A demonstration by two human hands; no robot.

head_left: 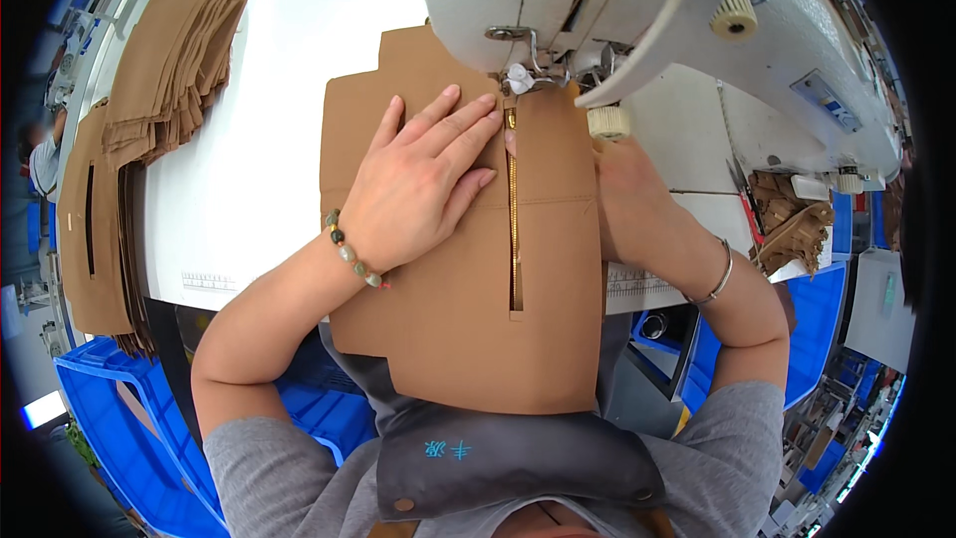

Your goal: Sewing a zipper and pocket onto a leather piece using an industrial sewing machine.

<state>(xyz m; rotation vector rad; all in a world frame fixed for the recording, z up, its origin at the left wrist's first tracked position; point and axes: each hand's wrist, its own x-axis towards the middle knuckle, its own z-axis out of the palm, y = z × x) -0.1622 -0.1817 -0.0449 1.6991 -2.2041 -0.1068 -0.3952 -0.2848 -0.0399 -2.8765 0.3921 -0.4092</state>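
Observation:
A brown leather-like panel (438,309) with stepped corners lies under the sewing machine's presser foot (520,80) and hangs over the table's front edge. Through its long narrow slot shows a gold-toothed zipper (514,209). My left hand (423,169) rests flat on the panel, left of the slot, fingers stretched toward the presser foot. My right hand (632,189) is at the panel's right edge, with its fingers hidden beneath the panel. A bit of a fingertip shows through the upper part of the slot.
The white sewing machine (687,30) stands over the white table (269,90). Stacked brown pieces (169,70) and slotted panels (100,229) are at the left. Red-handled scissors (749,204) and brown scraps (797,229) lie right. Blue bins (139,418) flank my lap.

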